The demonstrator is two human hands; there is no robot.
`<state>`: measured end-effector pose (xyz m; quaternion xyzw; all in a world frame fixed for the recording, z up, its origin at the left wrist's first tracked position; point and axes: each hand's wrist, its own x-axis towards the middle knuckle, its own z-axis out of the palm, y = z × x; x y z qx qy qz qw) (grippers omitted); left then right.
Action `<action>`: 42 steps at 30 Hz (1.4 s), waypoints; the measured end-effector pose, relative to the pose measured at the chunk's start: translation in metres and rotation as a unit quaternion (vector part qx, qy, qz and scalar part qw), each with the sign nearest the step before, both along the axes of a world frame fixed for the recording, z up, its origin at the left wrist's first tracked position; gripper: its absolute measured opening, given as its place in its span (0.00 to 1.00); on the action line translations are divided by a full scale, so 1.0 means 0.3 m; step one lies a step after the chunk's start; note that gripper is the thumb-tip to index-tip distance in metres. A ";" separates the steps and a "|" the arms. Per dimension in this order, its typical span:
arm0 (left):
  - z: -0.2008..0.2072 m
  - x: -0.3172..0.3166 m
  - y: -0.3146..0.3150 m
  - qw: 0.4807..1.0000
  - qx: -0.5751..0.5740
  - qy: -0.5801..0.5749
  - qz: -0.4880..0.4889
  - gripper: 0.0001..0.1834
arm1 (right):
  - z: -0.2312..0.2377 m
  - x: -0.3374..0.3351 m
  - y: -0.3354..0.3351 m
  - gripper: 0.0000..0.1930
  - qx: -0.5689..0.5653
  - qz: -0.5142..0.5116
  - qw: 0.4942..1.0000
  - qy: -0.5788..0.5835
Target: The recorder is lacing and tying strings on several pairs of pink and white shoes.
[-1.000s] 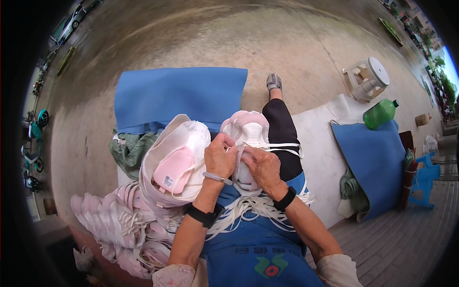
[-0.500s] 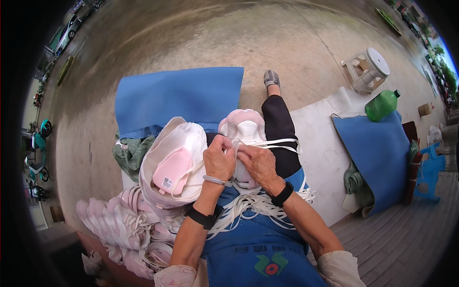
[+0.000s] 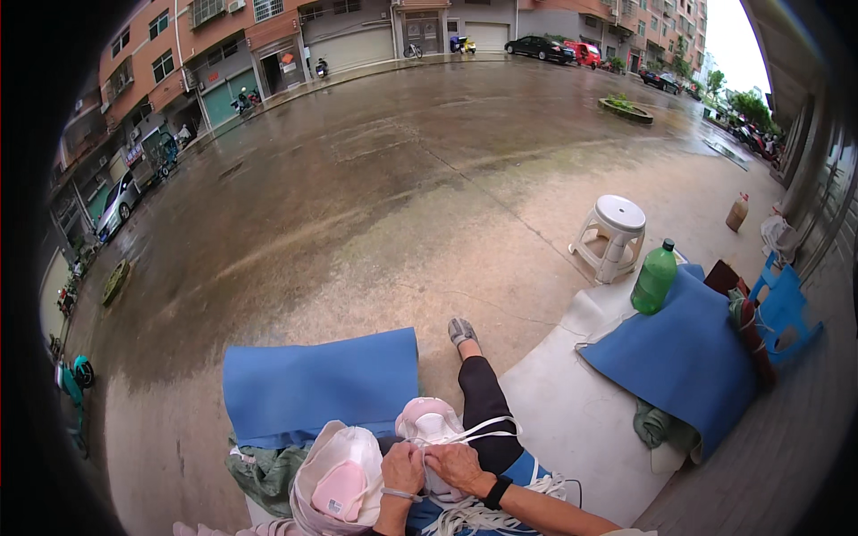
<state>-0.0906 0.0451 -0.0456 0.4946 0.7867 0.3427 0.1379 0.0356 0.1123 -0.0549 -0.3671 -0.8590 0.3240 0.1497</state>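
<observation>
A pink and white sneaker (image 3: 431,415) rests on my lap, its toe pointing away from me. My left hand (image 3: 403,468) and my right hand (image 3: 457,467) meet over its laced opening, fingers pinched around a white shoelace. A loose lace end (image 3: 490,432) trails right across my dark trouser leg. Below my right hand, a bundle of white shoelaces (image 3: 474,521) lies over my blue apron. Left of my left hand stands a white cloth bag (image 3: 307,460) holding a pink insole-shaped piece (image 3: 338,491). The exact lace crossing is hidden by my fingers.
A blue sheet (image 3: 322,380) lies ahead to the left, above green cloth (image 3: 273,478). To the right are a white stool (image 3: 617,214), a green bottle (image 3: 656,280), another blue sheet (image 3: 684,357) and a blue plastic chair (image 3: 779,313). More pink shoes (image 3: 237,529) show at the lower left.
My view has tilted up, so the hands and sneaker sit lower and buildings and cars appear beyond the yard. Both hands stay together at the laces.
</observation>
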 end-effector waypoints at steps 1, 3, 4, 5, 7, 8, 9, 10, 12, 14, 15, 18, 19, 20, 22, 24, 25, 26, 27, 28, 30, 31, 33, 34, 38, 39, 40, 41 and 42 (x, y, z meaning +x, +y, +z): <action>0.013 -0.002 0.012 1.000 -0.007 0.009 -0.022 0.07 | -0.018 0.001 0.016 0.14 0.002 0.005 1.000 0.003; 0.014 -0.014 0.019 0.999 -0.032 0.020 -0.027 0.07 | -0.005 -0.006 0.028 0.14 -0.006 0.009 1.000 0.005; 0.009 -0.020 0.026 0.997 -0.068 0.030 -0.018 0.07 | -0.002 -0.011 0.024 0.14 -0.011 0.003 1.000 -0.003; 0.006 -0.019 0.010 0.997 -0.060 0.032 -0.025 0.07 | -0.016 -0.021 0.014 0.15 0.002 0.008 1.000 0.010; -0.014 -0.024 0.006 0.988 -0.006 -0.128 0.083 0.07 | -0.029 -0.031 0.011 0.15 -0.005 0.002 1.000 0.005; -0.037 -0.038 -0.010 0.989 -0.001 -0.128 0.078 0.07 | -0.030 -0.037 0.007 0.15 0.000 -0.002 1.000 0.006; -0.060 -0.044 -0.006 0.998 0.027 -0.042 0.040 0.07 | -0.033 -0.031 0.016 0.15 -0.005 0.005 1.000 0.014; -0.083 -0.044 0.006 0.997 0.056 0.044 0.004 0.09 | -0.036 -0.024 0.025 0.15 -0.011 0.013 1.000 0.021; 0.055 0.020 0.002 0.999 0.006 0.018 -0.034 0.09 | -0.029 -0.018 0.029 0.14 -0.007 -0.006 0.999 0.030; 0.124 0.042 -0.021 0.996 -0.042 0.033 -0.072 0.13 | -0.023 -0.009 0.014 0.13 -0.004 -0.010 0.996 0.083; 0.141 0.045 -0.028 0.996 -0.041 0.031 -0.073 0.13 | -0.036 -0.008 0.014 0.13 -0.004 -0.011 0.997 0.081; 0.127 0.037 -0.057 0.994 -0.044 0.022 -0.094 0.14 | -0.044 -0.016 0.006 0.13 -0.010 0.028 0.998 0.053; 0.091 0.035 -0.056 0.995 -0.049 0.019 -0.087 0.14 | -0.042 -0.015 -0.001 0.13 -0.017 0.031 0.999 0.034; 0.053 0.035 -0.057 0.999 -0.016 0.015 -0.035 0.12 | -0.027 -0.012 -0.005 0.14 -0.027 0.037 0.999 0.013; 0.013 0.022 -0.061 0.997 -0.047 -0.051 0.027 0.14 | -0.029 -0.016 -0.005 0.12 -0.027 0.015 0.999 0.024; 0.045 0.019 -0.032 0.991 -0.068 -0.114 0.029 0.13 | -0.025 -0.018 0.006 0.12 0.009 0.011 1.000 0.004; 0.030 0.013 -0.033 0.996 -0.042 -0.072 0.016 0.11 | -0.001 -0.018 0.007 0.12 0.010 0.006 1.000 -0.005; 0.039 0.017 -0.027 0.997 -0.048 -0.056 0.012 0.11 | 0.001 -0.025 0.013 0.12 0.020 0.004 1.000 -0.014; 0.054 0.023 -0.025 0.997 -0.054 -0.054 0.017 0.12 | -0.003 -0.031 0.016 0.12 0.021 -0.004 1.000 0.013; 0.083 0.033 -0.013 0.992 -0.077 -0.099 0.018 0.13 | 0.028 -0.028 0.028 0.12 0.023 -0.003 1.000 -0.005; 0.070 0.053 -0.007 0.996 -0.008 -0.075 0.037 0.14 | 0.045 -0.030 0.034 0.11 0.056 0.021 0.998 -0.028; 0.089 0.061 0.001 0.993 -0.041 -0.098 0.050 0.14 | 0.065 -0.024 0.037 0.10 0.067 0.032 0.997 -0.035; 0.073 0.053 -0.018 0.996 -0.013 -0.078 0.029 0.16 | 0.110 -0.001 0.031 0.10 0.059 0.058 0.997 0.000; 0.059 0.057 -0.034 0.998 0.033 -0.027 0.040 0.14 | 0.120 0.014 0.022 0.10 0.028 0.078 0.997 0.001; 0.154 0.071 -0.083 0.991 0.067 0.119 -0.003 0.08 | 0.194 0.143 0.090 0.11 -0.229 0.109 0.965 0.070; 0.174 0.068 -0.105 0.991 0.062 0.115 -0.001 0.08 | 0.221 0.160 0.076 0.11 -0.234 0.109 0.964 0.067; 0.190 0.061 -0.133 0.985 -0.077 -0.155 0.025 0.11 | 0.254 0.181 0.053 0.11 -0.380 0.151 0.910 0.070; 0.198 0.053 -0.161 0.887 -0.206 -0.410 0.049 0.17 | 0.294 0.203 0.027 0.11 -0.514 0.188 0.834 0.073; 0.178 0.043 -0.175 0.827 -0.238 -0.509 -0.005 0.27 | 0.334 0.212 -0.009 0.11 -0.479 0.271 0.828 0.108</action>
